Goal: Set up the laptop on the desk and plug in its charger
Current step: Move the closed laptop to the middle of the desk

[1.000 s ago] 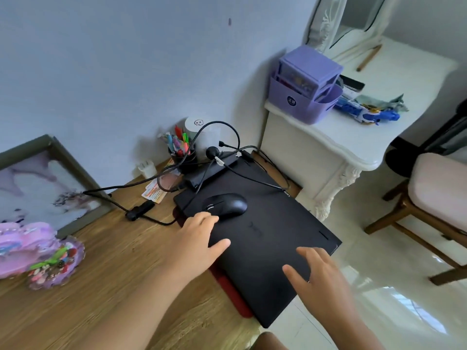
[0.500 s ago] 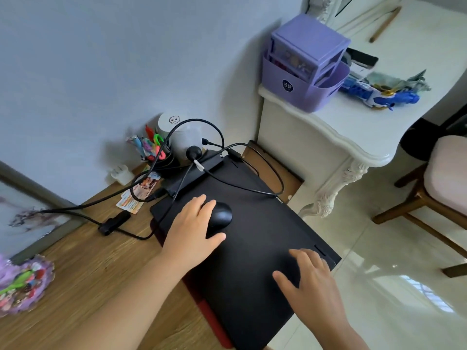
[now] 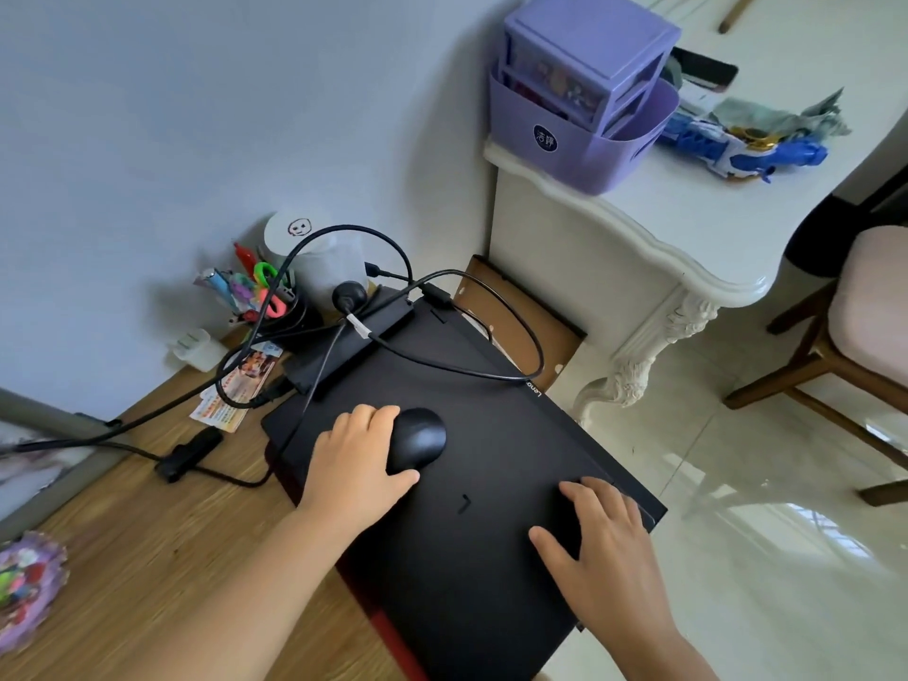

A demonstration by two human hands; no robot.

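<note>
A closed black laptop (image 3: 491, 449) lies on the wooden desk (image 3: 137, 548), its right part hanging over the desk's edge. A black mouse (image 3: 420, 437) sits on the lid. My left hand (image 3: 356, 462) curls round the mouse's left side. My right hand (image 3: 597, 538) rests flat with spread fingers on the lid's right corner. A black charger brick (image 3: 354, 336) lies at the laptop's far edge, and its black cable (image 3: 491, 371) loops across the lid and off to the left.
A pen cup (image 3: 265, 297), a white cylinder (image 3: 314, 258), a white plug (image 3: 196, 349) and a printed card (image 3: 236, 390) crowd the wall side. A white dresser (image 3: 638, 248) with a purple drawer box (image 3: 584, 90) stands right. A wooden chair (image 3: 845, 346) is far right.
My left hand slid forward onto the mouse and closed round it. My right hand settled on the lid's right corner. The camera moved closer and tilted down.
</note>
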